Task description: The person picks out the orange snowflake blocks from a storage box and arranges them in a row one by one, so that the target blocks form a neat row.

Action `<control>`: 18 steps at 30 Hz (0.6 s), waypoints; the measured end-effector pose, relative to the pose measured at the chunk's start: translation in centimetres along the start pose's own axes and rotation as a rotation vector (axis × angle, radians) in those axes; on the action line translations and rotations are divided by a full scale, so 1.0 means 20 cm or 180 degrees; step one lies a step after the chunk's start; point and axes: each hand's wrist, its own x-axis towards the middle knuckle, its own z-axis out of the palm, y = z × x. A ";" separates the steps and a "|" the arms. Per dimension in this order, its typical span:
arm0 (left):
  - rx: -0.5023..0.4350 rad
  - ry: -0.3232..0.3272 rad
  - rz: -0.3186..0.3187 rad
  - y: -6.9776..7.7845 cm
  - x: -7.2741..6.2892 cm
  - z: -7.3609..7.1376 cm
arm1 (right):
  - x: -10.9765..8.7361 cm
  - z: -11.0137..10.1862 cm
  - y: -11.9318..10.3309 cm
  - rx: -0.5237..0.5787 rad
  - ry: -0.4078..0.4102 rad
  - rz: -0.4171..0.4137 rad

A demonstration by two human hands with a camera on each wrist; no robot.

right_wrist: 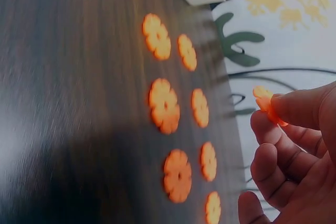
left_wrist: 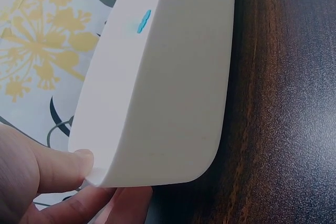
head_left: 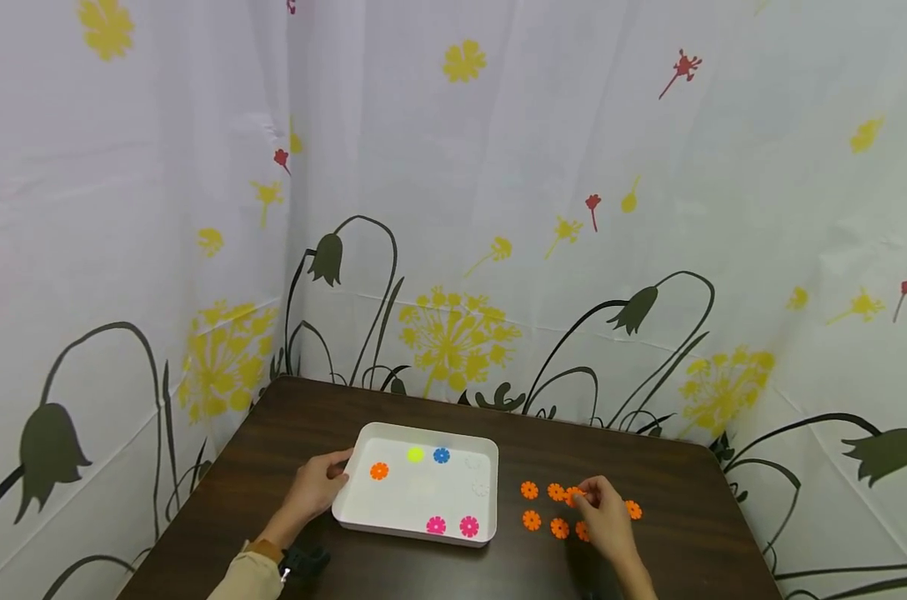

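My left hand (head_left: 314, 485) grips the left rim of a shallow white tray (head_left: 401, 500); in the left wrist view the thumb lies over the rim and fingers are beneath it. Inside the tray are flower-shaped discs: an orange one (head_left: 379, 472), a yellow one (head_left: 415, 454), a blue one (head_left: 442, 456), a pink pair (head_left: 469, 527) and pale, faint ones (head_left: 480, 488). Right of the tray, my right hand (head_left: 607, 518) pinches an orange flower-shaped disc (right_wrist: 264, 98) between thumb and forefinger, raised above two rows of similar orange discs (right_wrist: 164, 106) on the table.
The dark wood-grain table (head_left: 288, 425) carries the tray and the orange discs. A floral-print white curtain (head_left: 453, 167) hangs behind and beside it. A dark object (head_left: 306, 560) shows by my left wrist.
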 end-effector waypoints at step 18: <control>-0.0026 -0.0055 -0.0046 0.00 0.00 0.00 | -0.08 -0.10 0.20 -0.0177 0.0043 0.0308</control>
